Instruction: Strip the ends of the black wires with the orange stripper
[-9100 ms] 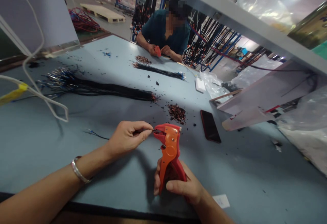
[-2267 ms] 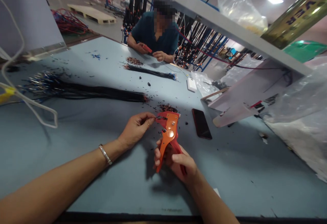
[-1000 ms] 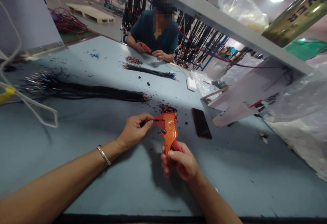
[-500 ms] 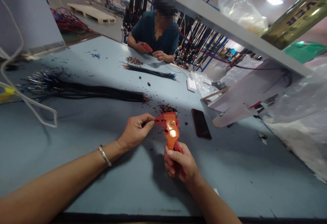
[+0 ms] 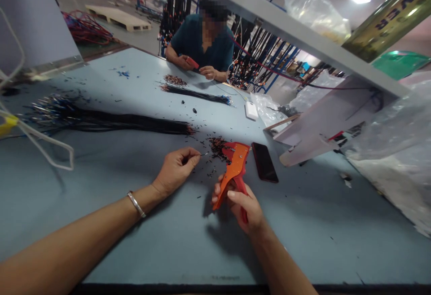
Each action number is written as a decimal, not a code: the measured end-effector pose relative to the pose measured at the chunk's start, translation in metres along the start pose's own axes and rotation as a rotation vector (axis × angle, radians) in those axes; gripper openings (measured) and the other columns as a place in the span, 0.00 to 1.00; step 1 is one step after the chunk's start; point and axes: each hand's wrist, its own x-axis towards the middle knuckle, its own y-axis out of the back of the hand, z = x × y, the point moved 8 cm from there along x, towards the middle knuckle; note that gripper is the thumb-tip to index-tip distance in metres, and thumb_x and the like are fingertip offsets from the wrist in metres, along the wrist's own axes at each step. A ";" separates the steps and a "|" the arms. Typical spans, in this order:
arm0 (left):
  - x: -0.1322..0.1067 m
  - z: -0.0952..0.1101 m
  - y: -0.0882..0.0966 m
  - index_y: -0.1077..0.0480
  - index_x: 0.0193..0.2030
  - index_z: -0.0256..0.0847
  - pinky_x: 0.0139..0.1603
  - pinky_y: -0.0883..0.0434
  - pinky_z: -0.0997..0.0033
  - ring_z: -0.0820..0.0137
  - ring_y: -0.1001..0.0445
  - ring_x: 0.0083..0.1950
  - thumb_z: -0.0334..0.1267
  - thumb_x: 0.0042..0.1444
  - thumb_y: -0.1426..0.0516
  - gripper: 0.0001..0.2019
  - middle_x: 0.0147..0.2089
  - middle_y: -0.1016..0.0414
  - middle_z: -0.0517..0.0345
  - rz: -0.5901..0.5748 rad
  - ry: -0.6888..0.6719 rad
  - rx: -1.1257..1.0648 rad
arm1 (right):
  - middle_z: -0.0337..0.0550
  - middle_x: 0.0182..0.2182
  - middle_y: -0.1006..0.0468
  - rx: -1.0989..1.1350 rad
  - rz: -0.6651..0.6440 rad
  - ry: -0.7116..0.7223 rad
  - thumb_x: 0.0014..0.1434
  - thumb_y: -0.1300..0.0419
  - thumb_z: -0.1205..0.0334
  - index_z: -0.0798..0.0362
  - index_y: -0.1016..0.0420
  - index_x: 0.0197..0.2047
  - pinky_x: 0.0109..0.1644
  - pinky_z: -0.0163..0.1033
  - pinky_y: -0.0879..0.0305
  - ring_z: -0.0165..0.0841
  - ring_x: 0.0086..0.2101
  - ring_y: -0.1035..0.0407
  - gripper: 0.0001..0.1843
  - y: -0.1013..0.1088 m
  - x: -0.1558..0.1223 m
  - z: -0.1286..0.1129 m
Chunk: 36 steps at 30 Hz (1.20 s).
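Note:
A thin wire [image 5: 204, 154] is pinched between the thumb and forefinger of my left hand [image 5: 179, 169], its short end pointing right. My right hand [image 5: 243, 205] is wrapped around the handles of an orange and red wire stripper [image 5: 237, 162], whose red jaws point left, apart from the wire. Beside the jaws lies a pile of small dark and coppery scraps [image 5: 217, 146]. A long bundle of black wires [image 5: 134, 121] stretches across the table behind my left hand, with blue and silvery ends at the left and coppery ends at the right.
A phone [image 5: 265, 162] lies right of the stripper. Across the table [image 5: 151, 250] a co-worker [image 5: 202, 39] holds a red tool near a smaller wire bundle [image 5: 198, 94]. A white box [image 5: 251, 110], plastic bags [image 5: 387, 151] and a white cable [image 5: 50, 142] lie around.
The stripper has come off the wire, moved right and turned, and its handles have spread apart. The wire's end now shows free at my left fingertips.

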 end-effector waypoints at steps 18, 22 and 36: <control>-0.016 -0.002 -0.036 0.28 0.29 0.36 0.33 0.33 0.77 0.74 0.32 0.30 0.37 0.46 0.38 0.07 0.28 0.26 0.62 -0.282 0.254 -0.522 | 0.54 0.46 0.27 -1.424 0.157 0.586 0.48 0.42 0.64 0.55 0.36 0.54 0.48 0.50 0.34 0.46 0.44 0.32 0.28 -0.011 0.000 -0.029; -0.017 -0.001 -0.037 0.25 0.30 0.36 0.34 0.32 0.76 0.74 0.30 0.31 0.36 0.46 0.38 0.06 0.30 0.24 0.61 -0.311 0.254 -0.513 | 0.54 0.45 0.27 -1.430 0.172 0.591 0.48 0.43 0.65 0.56 0.36 0.54 0.48 0.51 0.33 0.46 0.44 0.32 0.28 -0.009 0.001 -0.031; -0.015 -0.004 -0.038 0.24 0.31 0.36 0.41 0.31 0.71 0.69 0.26 0.35 0.39 0.46 0.38 0.08 0.32 0.21 0.57 -0.374 0.234 -0.409 | 0.52 0.38 0.24 -1.439 0.131 0.569 0.47 0.44 0.66 0.58 0.33 0.50 0.41 0.43 0.31 0.41 0.36 0.29 0.23 -0.014 0.003 -0.030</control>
